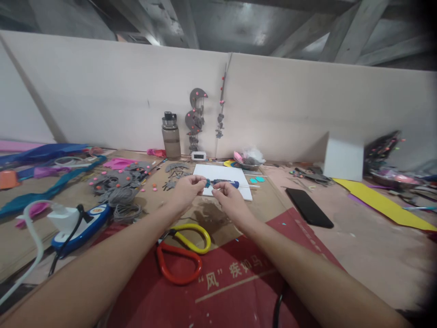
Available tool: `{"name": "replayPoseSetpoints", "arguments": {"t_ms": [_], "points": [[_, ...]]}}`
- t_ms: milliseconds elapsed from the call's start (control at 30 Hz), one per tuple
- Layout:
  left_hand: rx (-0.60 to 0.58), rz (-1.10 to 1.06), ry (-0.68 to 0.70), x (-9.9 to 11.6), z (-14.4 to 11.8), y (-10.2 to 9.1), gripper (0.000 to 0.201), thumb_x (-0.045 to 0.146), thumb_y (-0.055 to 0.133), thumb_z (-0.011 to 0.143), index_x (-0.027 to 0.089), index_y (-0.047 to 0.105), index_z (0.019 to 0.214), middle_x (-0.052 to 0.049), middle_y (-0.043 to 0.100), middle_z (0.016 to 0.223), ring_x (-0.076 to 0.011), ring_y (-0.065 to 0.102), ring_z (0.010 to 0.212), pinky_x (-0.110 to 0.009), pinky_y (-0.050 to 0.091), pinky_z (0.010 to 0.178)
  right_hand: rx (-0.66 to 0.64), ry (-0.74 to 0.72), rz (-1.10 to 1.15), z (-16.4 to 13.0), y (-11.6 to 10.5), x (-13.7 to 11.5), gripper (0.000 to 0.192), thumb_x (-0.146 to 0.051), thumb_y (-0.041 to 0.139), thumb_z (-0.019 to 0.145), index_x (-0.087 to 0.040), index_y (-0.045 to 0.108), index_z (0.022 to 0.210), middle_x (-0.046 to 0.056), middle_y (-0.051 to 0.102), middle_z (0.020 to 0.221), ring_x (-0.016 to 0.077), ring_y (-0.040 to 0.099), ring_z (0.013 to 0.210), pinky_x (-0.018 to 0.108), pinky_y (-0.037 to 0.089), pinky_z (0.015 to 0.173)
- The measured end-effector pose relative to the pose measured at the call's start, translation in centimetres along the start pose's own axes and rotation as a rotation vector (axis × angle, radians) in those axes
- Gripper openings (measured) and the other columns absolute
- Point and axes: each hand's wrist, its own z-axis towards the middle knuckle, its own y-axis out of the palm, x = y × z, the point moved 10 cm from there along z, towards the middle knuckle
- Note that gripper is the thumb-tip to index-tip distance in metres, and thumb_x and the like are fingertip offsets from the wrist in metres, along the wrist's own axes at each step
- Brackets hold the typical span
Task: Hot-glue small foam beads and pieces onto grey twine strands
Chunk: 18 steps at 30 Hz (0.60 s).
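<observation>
My left hand point(189, 189) is closed in a pinch on a small dark-teal piece point(207, 183), held over the near edge of a white board point(221, 171). Just to its right, my right hand point(229, 198) has thumb and forefinger pressed together; anything between them is too small to make out. Behind the fingers lies a blue tool point(232, 183), perhaps a glue gun, with a clear stick point(252, 186) beside it. Turquoise cut pieces point(256, 180) sit at the board's right. Below my hands rest scissors with red and yellow handles point(182, 253).
Grey felt shapes with pink dots point(119, 180), a cord bundle point(126, 212) and a blue-white power strip point(82, 228) lie left. A black phone point(309, 207) and yellow sheet point(385, 202) lie right. A bottle point(171, 139) and small clock point(198, 156) stand by the wall.
</observation>
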Motion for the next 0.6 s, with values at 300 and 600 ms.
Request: {"name": "replayPoseSetpoints", "arguments": {"t_ms": [300, 600], "points": [[0.195, 0.229, 0.105, 0.5, 2.2, -5.3, 0.015, 0.029, 0.057, 0.067, 0.016, 0.063, 0.071, 0.004, 0.052, 0.055, -0.0082, 0.042, 0.048, -0.021, 0.032, 0.048, -0.036, -0.004, 0.003, -0.4, -0.6, -2.0, 0.023, -0.039, 0.050, 0.078, -0.019, 0.061, 0.079, -0.007, 0.038, 0.051, 0.0084, 0.032, 0.046, 0.023, 0.027, 0.046], [0.321, 0.017, 0.045, -0.7, 2.8, -8.2, 0.019, 0.030, 0.064, 0.061, 0.013, 0.061, 0.068, 0.003, 0.050, 0.052, -0.0071, 0.042, 0.044, -0.019, 0.032, 0.044, -0.051, -0.037, 0.502, -0.1, -3.3, -5.9, 0.022, -0.039, 0.062, 0.073, -0.018, 0.056, 0.076, -0.009, 0.031, 0.051, 0.0047, 0.022, 0.043, 0.019, 0.014, 0.039]]}}
